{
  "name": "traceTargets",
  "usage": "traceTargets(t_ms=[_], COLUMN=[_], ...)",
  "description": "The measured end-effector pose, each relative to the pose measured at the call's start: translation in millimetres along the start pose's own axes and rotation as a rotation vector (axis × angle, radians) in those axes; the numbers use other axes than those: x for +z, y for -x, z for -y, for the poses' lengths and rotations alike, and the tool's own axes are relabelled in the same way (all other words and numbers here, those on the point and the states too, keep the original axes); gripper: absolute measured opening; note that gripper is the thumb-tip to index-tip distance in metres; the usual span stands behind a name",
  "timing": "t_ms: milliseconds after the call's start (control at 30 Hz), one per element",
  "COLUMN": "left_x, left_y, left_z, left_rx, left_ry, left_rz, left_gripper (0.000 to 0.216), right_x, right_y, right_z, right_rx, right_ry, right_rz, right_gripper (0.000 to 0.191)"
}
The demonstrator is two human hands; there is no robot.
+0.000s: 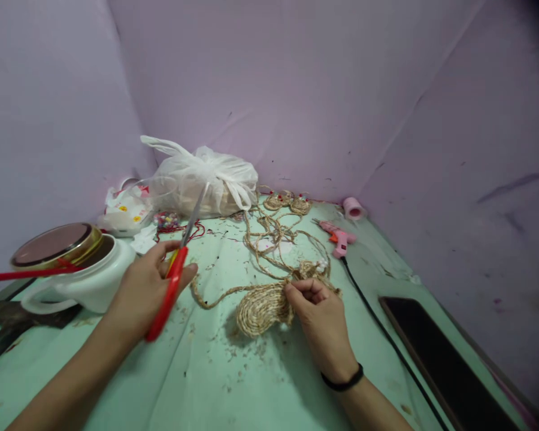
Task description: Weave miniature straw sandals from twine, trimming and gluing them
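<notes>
Crowded surface [197,389]: knocks, snags and a stray blade are the main risks.
The white pot [103,281] sits close beside the left hand [148,278] and could tip if that arm swung outward; the phone [440,359], right of the right hand [321,323], is safer unless an elbow shoves it. The left hand grips the scissors [173,287], blades pointing up and away; lowered carelessly, they might nick fingers. The woven rope piece [258,311] is pinched in the right hand, its rounded end towards the left, and a slack pinch could let it twist. Past the right hand lies the glue gun [341,239] (hot or cold, I cannot tell); a wrist catching its cord [393,348] could drag it.
</notes>
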State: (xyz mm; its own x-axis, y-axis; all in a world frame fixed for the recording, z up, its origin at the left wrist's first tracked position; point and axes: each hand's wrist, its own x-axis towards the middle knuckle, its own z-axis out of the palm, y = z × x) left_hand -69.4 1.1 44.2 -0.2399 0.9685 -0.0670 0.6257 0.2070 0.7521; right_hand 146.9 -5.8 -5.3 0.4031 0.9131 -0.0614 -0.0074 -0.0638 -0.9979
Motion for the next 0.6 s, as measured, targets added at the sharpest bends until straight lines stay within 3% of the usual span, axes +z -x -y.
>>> traceTargets(t_ms=[67,133,200,300,467,600], left_x=[1.0,6.1,15.0,31.5,47.3,46.6], left_y=[18.7,36.6,47.7,49.8,52.8,64.7], left_z=[-7.4,-10.9,-8.7,2.1,9.6,-1.8], left_rx=[-0.026,-0.165,-0.255,-0.196,-0.280,-0.398], left_ry=[0.423,0.641,0.722,0.783,0.939,1.135], left_rz=[0.370,0.680,0.898,1.159,1.206,1.158], left_gripper=[0.047,0.041,0.032,0.032,0.038,0.024], right_x=[-1.5,-3.0,-4.4,-5.7,-4.7,-2.6], right_y=[-2.6,-4.8,-6.7,-9.1,-9.4,-5.5], right_z=[1.3,1.9,1.0,-3.7,-13.3,-14.3], right_rx=[-0.013,-0.035,-0.081,-0.171,-0.238,-0.305], right_ry=[-0.026,-0.035,-0.037,-0.039,-0.006,-0.012], right_rz=[-0.047,-0.094,-0.139,-0.175,-0.169,-0.146], right_gripper=[0.015,0.014,0.014,0.015,0.014,0.010])
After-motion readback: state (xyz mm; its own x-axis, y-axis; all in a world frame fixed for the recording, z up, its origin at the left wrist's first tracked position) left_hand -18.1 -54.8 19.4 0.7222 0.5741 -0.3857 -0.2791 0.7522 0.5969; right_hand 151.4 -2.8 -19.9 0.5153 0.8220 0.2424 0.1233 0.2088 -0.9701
